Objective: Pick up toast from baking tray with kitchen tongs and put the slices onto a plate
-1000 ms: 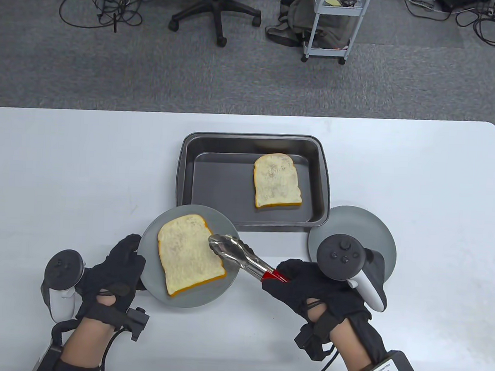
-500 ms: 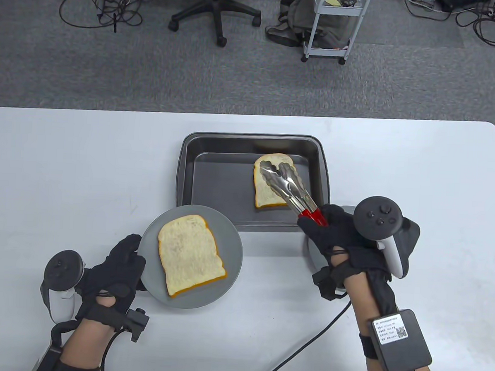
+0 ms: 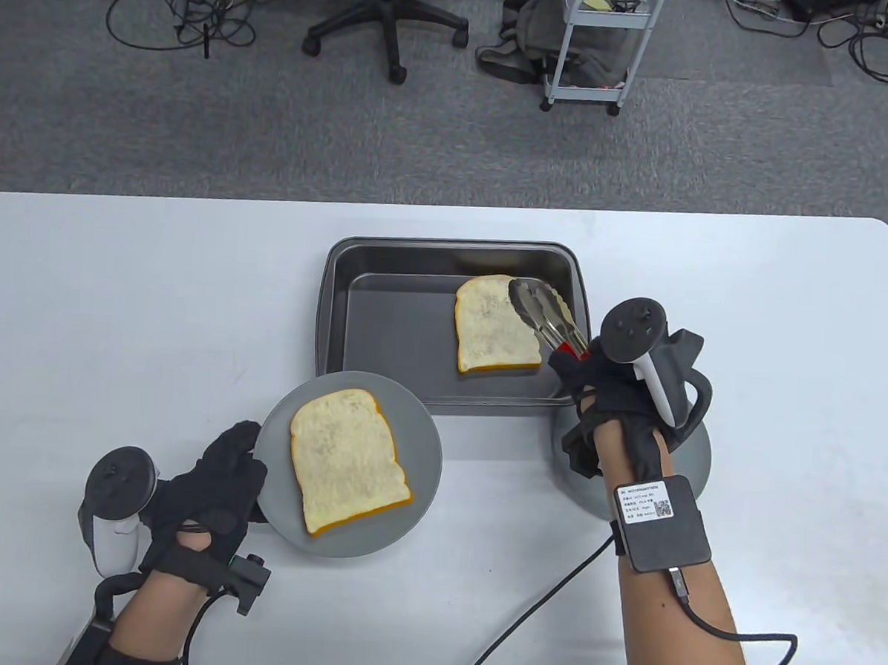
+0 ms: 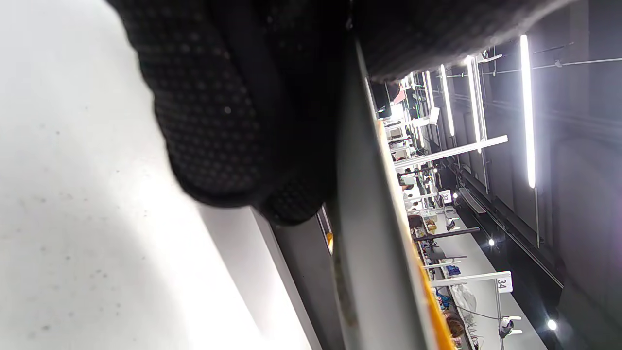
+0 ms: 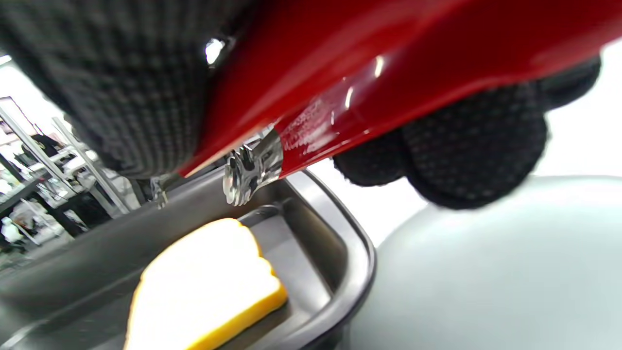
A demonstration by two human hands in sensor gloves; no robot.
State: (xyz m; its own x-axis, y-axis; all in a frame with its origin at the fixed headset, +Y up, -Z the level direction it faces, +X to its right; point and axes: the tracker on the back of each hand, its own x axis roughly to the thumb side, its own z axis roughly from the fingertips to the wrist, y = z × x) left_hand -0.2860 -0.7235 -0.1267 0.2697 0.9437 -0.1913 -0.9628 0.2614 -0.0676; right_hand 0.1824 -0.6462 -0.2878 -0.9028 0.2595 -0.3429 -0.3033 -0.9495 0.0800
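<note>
A dark baking tray (image 3: pixel 333 304) holds one toast slice (image 3: pixel 495 325) at its right side; the same slice (image 5: pixel 204 287) shows in the right wrist view. My right hand (image 3: pixel 603 385) grips the red handles of the metal tongs (image 3: pixel 542 311), whose tips hover at the slice's upper right corner. The red tongs handle (image 5: pixel 388 78) fills the right wrist view. A second toast slice (image 3: pixel 348 460) lies on a grey plate (image 3: pixel 423 450) near the front. My left hand (image 3: pixel 209 480) holds that plate's left rim (image 4: pixel 362 204), lifted off the table in the left wrist view.
Under my right forearm lies a second grey plate (image 3: pixel 698 453), right of the tray's front corner; it shows as a plate (image 5: pixel 486 272) in the right wrist view. Beyond the white table (image 3: pixel 119 293) are an office chair (image 3: pixel 386 17), a cart (image 3: pixel 600 43) and floor cables.
My right hand carried the tongs from the front plate's slice back over the tray to the other slice's upper right corner. The front plate shifted slightly right and toward me.
</note>
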